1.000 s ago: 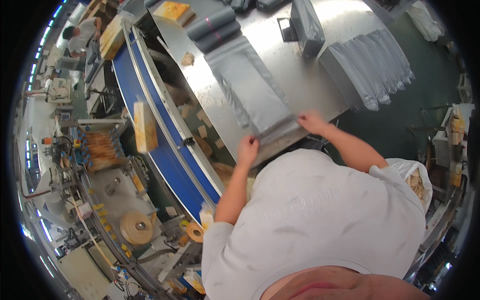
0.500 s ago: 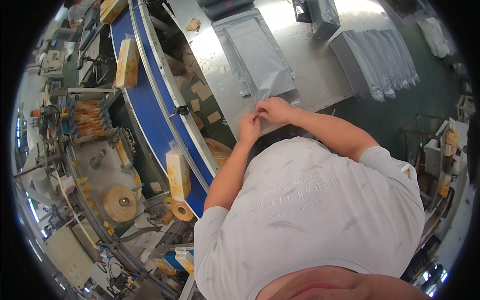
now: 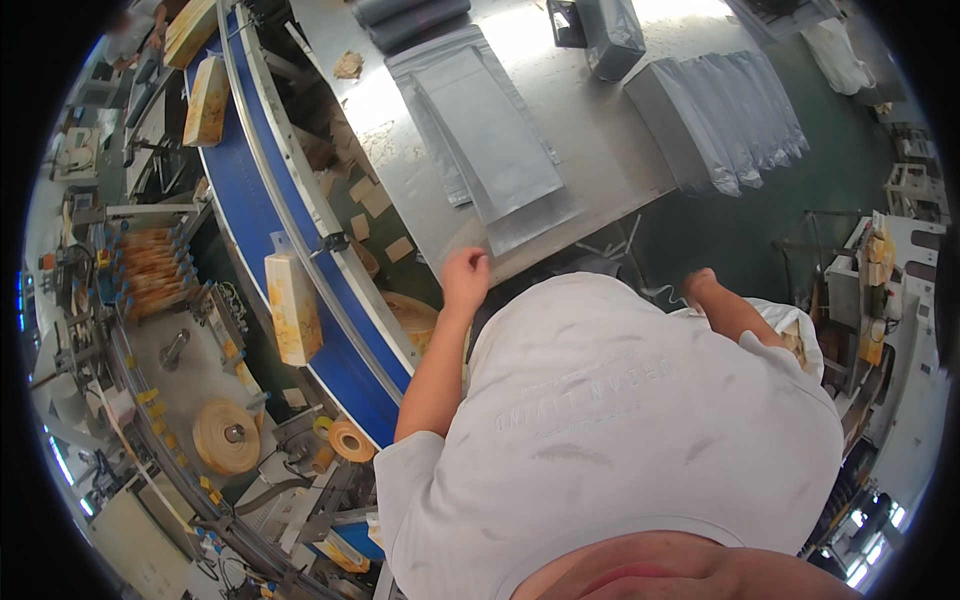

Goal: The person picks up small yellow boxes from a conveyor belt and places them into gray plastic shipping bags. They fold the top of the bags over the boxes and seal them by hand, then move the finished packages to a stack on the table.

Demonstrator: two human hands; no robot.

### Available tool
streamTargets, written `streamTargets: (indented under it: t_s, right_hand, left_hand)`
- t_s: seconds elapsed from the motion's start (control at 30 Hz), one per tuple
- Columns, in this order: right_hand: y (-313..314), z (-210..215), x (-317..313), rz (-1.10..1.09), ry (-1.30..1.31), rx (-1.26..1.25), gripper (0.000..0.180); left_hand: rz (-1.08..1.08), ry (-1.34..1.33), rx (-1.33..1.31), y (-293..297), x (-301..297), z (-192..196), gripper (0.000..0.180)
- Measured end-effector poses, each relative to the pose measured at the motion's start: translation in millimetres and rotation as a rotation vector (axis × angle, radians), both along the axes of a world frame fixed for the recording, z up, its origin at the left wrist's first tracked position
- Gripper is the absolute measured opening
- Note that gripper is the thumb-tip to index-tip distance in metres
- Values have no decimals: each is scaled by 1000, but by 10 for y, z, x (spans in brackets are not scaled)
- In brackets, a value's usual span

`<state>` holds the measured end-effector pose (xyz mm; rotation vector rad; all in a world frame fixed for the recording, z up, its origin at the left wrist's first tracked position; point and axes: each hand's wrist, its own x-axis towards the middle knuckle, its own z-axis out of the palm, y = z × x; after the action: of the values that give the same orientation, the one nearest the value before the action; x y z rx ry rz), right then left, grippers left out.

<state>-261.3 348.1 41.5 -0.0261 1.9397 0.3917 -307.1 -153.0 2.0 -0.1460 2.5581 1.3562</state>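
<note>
My left hand (image 3: 466,279) is just off the table's near left corner, fingers curled, with nothing visible in them. The flat grey plastic bags (image 3: 495,140) lie in a loose stack on the metal table beyond it, the top one askew. Out to the right of my body and away from the table is my right hand (image 3: 701,289); its fingers are too small and foreshortened to read. A thin pale strip (image 3: 657,291) curls beside it, and whether the hand touches the strip cannot be told.
The metal table (image 3: 590,150) also carries a leaning pile of grey bags (image 3: 715,120), grey rolls (image 3: 410,18) and a wrapped grey block (image 3: 612,38). Left of it, a blue conveyor (image 3: 245,195) bears yellow-and-white packs (image 3: 291,305). A white sack (image 3: 800,330) sits at my right side.
My hands, earlier together at the near end of the top grey bag, are apart. The right swung away to the right; the left drew slightly back. The bag's end lies flat, and the view shifted.
</note>
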Motion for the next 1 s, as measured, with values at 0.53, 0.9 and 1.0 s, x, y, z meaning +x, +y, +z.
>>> streamTargets:
  t_s: [0.53, 0.9, 1.0]
  right_hand:
    - [-1450, -166, -2433, 905, 688, -1491, 25]
    - [-2270, -443, -2337, -979, 874, -1028, 30]
    - [-2255, -532, -2303, -954, 1073, -1142, 43]
  left_hand:
    - [-856, 794, -415, -36, -1044, 448, 11]
    - [542, -83, 164, 330, -1336, -200, 28]
    - [704, 382, 26, 613, -1301, -61, 27]
